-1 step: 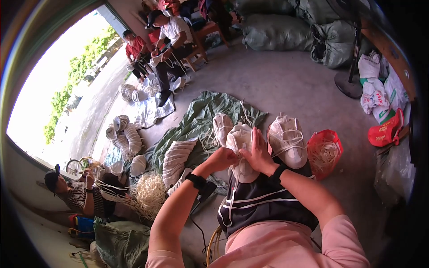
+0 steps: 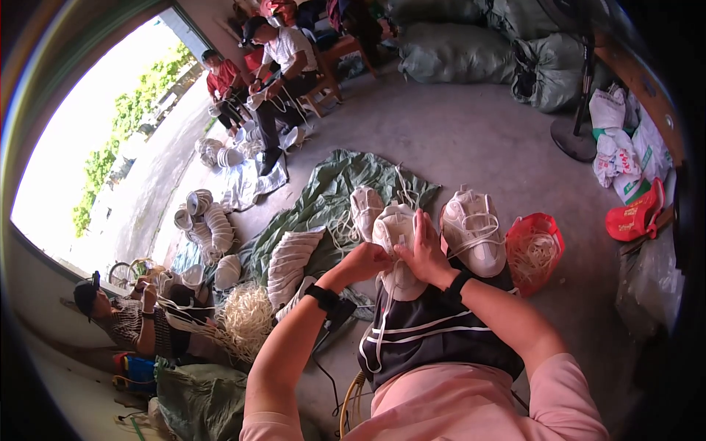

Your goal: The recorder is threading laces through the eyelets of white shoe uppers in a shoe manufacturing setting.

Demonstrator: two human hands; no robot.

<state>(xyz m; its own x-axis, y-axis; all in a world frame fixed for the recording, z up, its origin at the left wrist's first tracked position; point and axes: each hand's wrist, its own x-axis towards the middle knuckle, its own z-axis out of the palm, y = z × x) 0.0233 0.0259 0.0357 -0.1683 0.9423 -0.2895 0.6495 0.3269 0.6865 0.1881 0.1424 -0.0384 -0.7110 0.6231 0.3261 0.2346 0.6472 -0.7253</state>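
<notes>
On my lap a pale beige shoe [image 2: 396, 229] lies between my two hands, its loose white lace [image 2: 379, 339] hanging down over my dark trousers. My left hand [image 2: 371, 259] is closed in a pinch on the lace at the shoe's left side; the fingertips are partly hidden. Against the right side of the same shoe, my right hand [image 2: 426, 259] grips with fingers straight and together, thumb reaching across toward the laces. A second, similar shoe [image 2: 471, 228] with loosely threaded laces sits just right of it. A third shoe [image 2: 365, 209] lies beyond to the left.
A red bag of white laces [image 2: 535, 253] stands to my right. Left are a row of stacked shoe uppers [image 2: 287, 268], a heap of laces [image 2: 245, 317] and a green sheet [image 2: 331, 184]. Co-workers sit at left and far left. Large sacks [image 2: 456, 55] and a fan stand [image 2: 575, 140] are farther off.
My hands and the shoes have not visibly moved. The seated person at the left has shifted the head and hands slightly.
</notes>
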